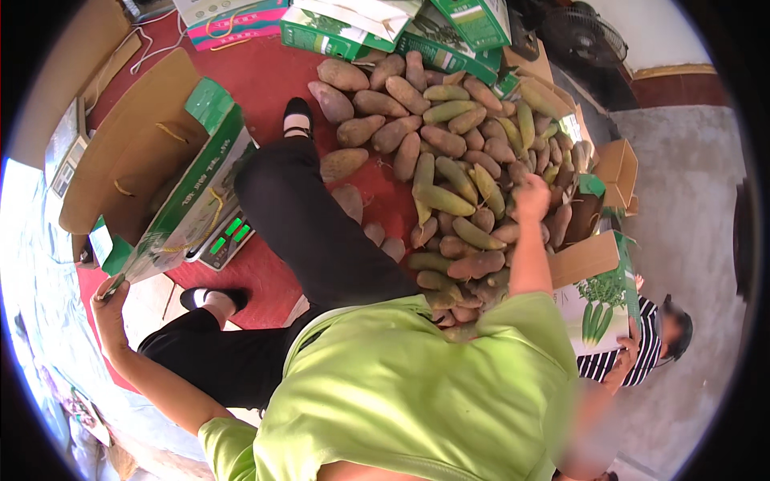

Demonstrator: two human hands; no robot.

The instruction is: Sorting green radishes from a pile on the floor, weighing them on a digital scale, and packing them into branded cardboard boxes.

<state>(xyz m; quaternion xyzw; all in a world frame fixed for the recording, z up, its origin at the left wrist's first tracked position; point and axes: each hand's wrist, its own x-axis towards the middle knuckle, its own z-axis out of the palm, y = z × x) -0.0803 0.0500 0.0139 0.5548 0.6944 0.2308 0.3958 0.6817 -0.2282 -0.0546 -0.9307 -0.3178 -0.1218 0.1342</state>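
My left hand [110, 309] is closed on the near corner flap of an open carton [172, 212], brown inside with a green and white printed side and yellow cord handles. The carton stands at the left, at a digital scale [224, 240] with lit green displays. Over on the right, my right hand [531, 198] reaches into a large heap of radishes [449, 140], some green, many reddish-brown and dusty with soil. Its fingers are curled round a reddish radish [520, 171], partly hidden by the hand.
Green and white cartons [337, 36] stand behind the heap, beside a black fan [589, 36]. At the right, a person in a striped shirt [634, 337] has a hand at another open carton [597, 297]. Red floor covering [265, 80] lies under the heap.
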